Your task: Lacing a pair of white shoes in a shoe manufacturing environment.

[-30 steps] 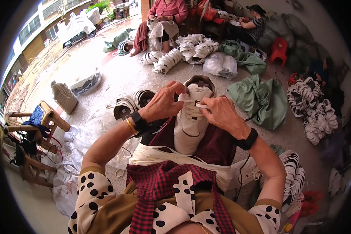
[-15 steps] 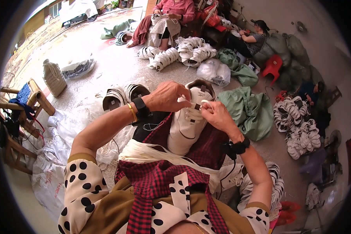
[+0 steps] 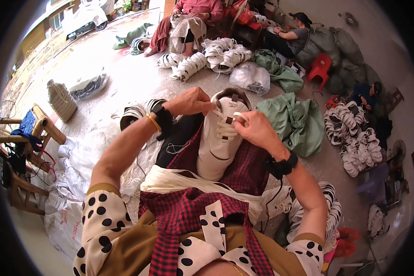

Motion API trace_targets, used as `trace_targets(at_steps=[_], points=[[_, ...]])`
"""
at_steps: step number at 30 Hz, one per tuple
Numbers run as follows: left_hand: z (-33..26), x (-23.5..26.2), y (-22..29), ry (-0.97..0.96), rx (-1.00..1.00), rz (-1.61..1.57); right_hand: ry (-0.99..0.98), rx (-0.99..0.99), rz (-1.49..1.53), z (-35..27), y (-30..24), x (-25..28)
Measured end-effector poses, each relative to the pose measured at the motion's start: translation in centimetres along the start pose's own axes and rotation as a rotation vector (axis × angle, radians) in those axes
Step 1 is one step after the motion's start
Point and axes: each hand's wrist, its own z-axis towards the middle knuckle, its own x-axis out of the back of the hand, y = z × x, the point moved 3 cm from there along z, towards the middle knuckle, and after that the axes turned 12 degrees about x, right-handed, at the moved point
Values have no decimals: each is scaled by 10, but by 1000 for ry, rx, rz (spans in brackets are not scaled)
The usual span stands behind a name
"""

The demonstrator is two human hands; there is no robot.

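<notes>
A white sneaker (image 3: 212,149) rests on my lap over a red-and-black checked apron (image 3: 253,168), its toe toward me. Flat white shoelace crosses its lower eyelets. My left hand (image 3: 191,102) is closed at the upper left eyelets, pinching one end of the lace. On the other side, my right hand (image 3: 256,129) pinches the other end, which loops up over the fingers. Both hands touch or nearly touch the shoe's tongue area. A bundle of loose cream shoelaces (image 3: 181,181) lies across my lap below the toe.
More sneakers (image 3: 135,112) stand beyond my left forearm. A green sack (image 3: 292,124) lies to the right. Stacked white shoes (image 3: 188,67) sit ahead, near a seated person (image 3: 195,18). Others sit farther right, by a red stool (image 3: 319,69). A bamboo chair (image 3: 46,124) stands left.
My left hand has moved left and slightly up, away from the lace crossing. The right hand has shifted slightly, still pinching lace. The shoe's upper opening now shows more.
</notes>
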Motion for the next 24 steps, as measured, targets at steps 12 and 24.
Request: trace_targets(at_steps=[12,24], points=[[-32,7,-22,267,56,298,203,-57,157,-60,28,41],[-41,-3,-22,321,-522,683,234,223,-279,-105,71,30]])
